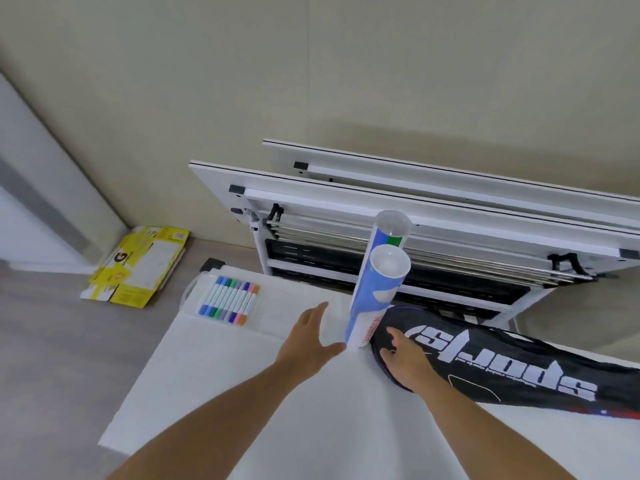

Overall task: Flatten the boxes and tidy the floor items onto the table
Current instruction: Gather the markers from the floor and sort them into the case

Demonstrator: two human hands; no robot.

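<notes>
**Hands steadying shuttlecock tubes on the table**

Two bare forearms are reaching over the white table [242,375]. Just left of the front shuttlecock tube's [375,299] base, the left hand [311,336] is showing an open grip, with fingers straight and the thumb just beside the tube. Whether it is touching I cannot tell. Right of that base, the right hand [401,358] is lying flat with spread fingers on the black racket bag [502,368], its grip also open and holding nothing.

Tidying onto the table seems to be the step in hand, with the upright tubes being settled. The next move is probably calling for a gentle release, since tall tubes standing on end are likely to tip.

Counting:
- Two tubes are standing, with the rear tube [389,233] right behind the front one.
- One bag is lying to the right of the front tube.
- One clear marker case [228,299] is sitting on the table to its left, holding more markers than I can count.
- One flattened yellow box [138,268] is lying on the floor well to its left.
- Two folded tables [381,199] are leaning behind it.
</notes>
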